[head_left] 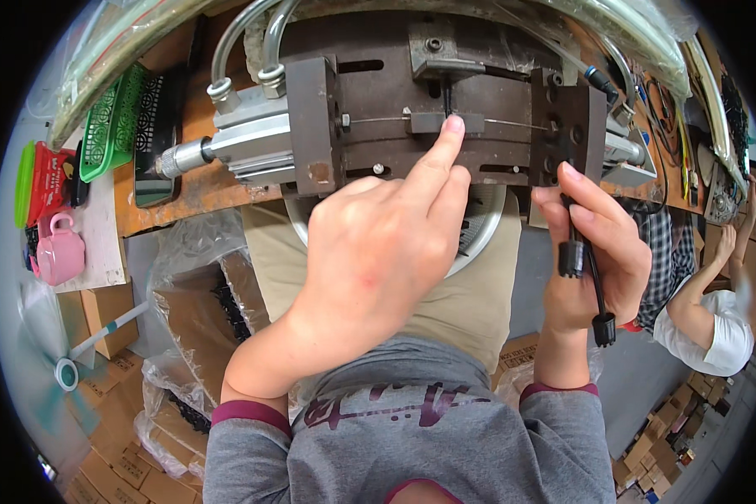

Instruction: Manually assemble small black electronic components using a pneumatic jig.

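Observation:
My left hand (386, 227) reaches over the dark metal fixture (487, 155) with its index finger stretched out. That fingertip rests at the small dark block (428, 123) in the fixture's middle, right below a thin black rod or cable end (447, 94). The other left fingers bend downward, and the thumb is hidden. To the right, my right hand (605, 252) is closed around a black cable (597, 281). Two black cylindrical ends hang from it, a nearer connector (570, 259) and a lower connector (604, 329).
Air cylinders flank the fixture, the left cylinder (252, 134) fed by clear hoses. At left stand a green basket (113, 126) and a pink cup (60, 252). A plastic-lined carton (197, 319) with black parts sits below the bench. Another person (706, 328) works at far right.

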`<state>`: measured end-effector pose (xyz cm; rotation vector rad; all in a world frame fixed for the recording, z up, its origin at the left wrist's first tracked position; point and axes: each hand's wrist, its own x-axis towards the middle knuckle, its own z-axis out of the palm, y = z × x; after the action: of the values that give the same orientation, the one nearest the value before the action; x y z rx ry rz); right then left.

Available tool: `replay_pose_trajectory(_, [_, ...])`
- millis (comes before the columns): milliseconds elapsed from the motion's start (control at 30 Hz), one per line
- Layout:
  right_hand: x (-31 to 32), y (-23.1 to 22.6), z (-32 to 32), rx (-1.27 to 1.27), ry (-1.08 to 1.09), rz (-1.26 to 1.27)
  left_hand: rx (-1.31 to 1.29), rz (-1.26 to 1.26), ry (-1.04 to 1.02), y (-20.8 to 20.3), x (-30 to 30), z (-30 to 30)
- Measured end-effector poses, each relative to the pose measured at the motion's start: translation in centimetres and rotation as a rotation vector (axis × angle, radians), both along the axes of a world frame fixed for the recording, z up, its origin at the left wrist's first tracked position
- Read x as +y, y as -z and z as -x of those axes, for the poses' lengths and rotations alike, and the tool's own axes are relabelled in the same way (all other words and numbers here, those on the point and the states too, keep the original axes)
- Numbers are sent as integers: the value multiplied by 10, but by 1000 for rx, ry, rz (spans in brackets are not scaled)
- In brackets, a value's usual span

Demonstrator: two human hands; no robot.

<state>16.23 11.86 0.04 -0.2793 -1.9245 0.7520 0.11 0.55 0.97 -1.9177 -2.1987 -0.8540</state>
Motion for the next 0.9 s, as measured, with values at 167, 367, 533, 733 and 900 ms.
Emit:
replay_pose_trajectory(167, [2,0,0,-126,191,-242,-260,-45,99,-4,-2,6])
replay_pose_trajectory(367, [-8,-18,18,-278,43,-364,-585,-254,278,-23,-9,8])
replay_pose_trajectory(533, [3,-10,23,-214,61,-284,-480,-259,162,-21,-18,9])
replay_pose_trajectory(733, [9,-9,3,-89,49,216,-503,-197,90,-9,-29,8])
replay_pose_trajectory(900, [16,-10,-9,117,-109,456,-297,-140,83,8,-22,2])
